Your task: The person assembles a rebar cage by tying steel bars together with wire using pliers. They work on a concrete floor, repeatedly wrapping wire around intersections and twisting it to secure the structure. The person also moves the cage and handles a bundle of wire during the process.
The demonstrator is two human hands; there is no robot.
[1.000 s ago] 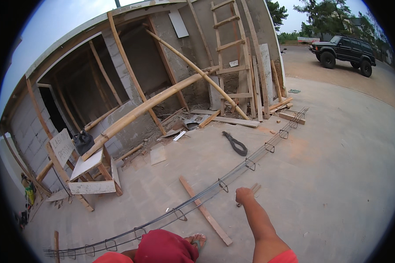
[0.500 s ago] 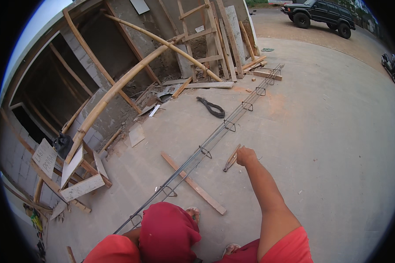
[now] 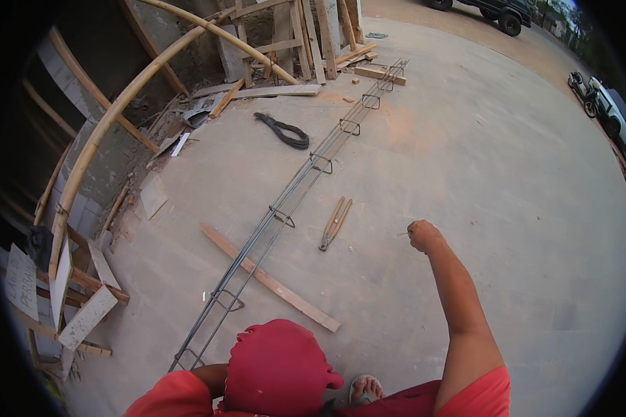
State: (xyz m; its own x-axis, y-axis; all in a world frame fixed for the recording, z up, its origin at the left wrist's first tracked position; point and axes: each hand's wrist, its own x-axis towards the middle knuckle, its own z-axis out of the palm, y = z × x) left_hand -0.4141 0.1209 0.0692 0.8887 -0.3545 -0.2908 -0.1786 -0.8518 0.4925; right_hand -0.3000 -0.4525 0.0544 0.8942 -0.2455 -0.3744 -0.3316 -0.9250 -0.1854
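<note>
My right hand [image 3: 426, 237] is held out over the concrete at the end of a stretched arm, fingers closed. A short thin piece of wire pokes out from its fingertips on the left. On the ground to its left lie pincers [image 3: 336, 224] with rust-coloured handles, apart from the hand. Farther left a long rebar cage [image 3: 277, 208] of thin steel rods and square stirrups runs from beside my knee to the far side. My left hand is hidden behind my knee in dark red cloth [image 3: 278, 365]; only part of that arm shows.
A wooden strip [image 3: 292, 297] lies under the cage near me, and a wood block [image 3: 380, 75] is under its far end. A bundle of dark wire [image 3: 282, 131] rests beyond. Bamboo poles [image 3: 111, 118] and boards lean at the left. Vehicles stand at the far right.
My right hand has moved right, away from the pincers it was beside, and stays closed. The view has shifted, so the cage and pincers appear farther left.
</note>
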